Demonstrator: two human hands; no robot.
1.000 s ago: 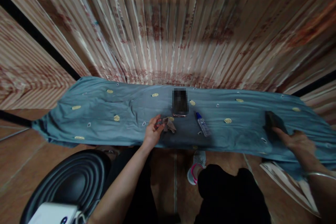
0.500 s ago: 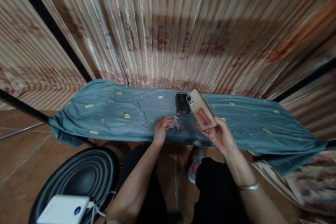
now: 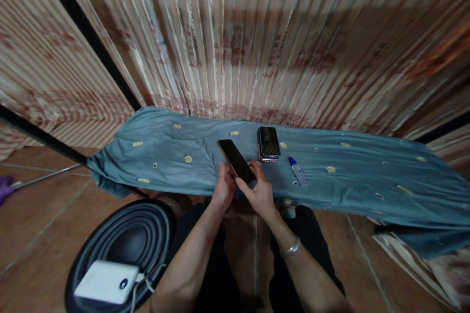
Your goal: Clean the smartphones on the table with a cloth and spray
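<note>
A dark-screened phone (image 3: 237, 160) is held tilted above the blue-green cloth, its screen turned up. My right hand (image 3: 260, 190) grips its lower end, thumb on the near corner. Along the left edge, my left hand (image 3: 223, 188) is closed against the phone, some fingers hidden behind it. No grey rag shows now; the space beneath the phone is hidden. Just beyond the right hand sits a stack of phones (image 3: 269, 142), dark screen on top. To the right lies a small clear bottle with a blue cap (image 3: 299, 172).
The patterned cloth (image 3: 176, 176) covers a long narrow table against a striped curtain (image 3: 242, 49). Black poles (image 3: 88, 34) frame it. At lower left, a white power bank (image 3: 106, 281) with cables rests on a round black ribbed stool (image 3: 128, 239).
The phone moved left between both hands and turned from its pale back to its dark screen. My left hand's grey rag is out of sight. The clear bottle has come into view.
</note>
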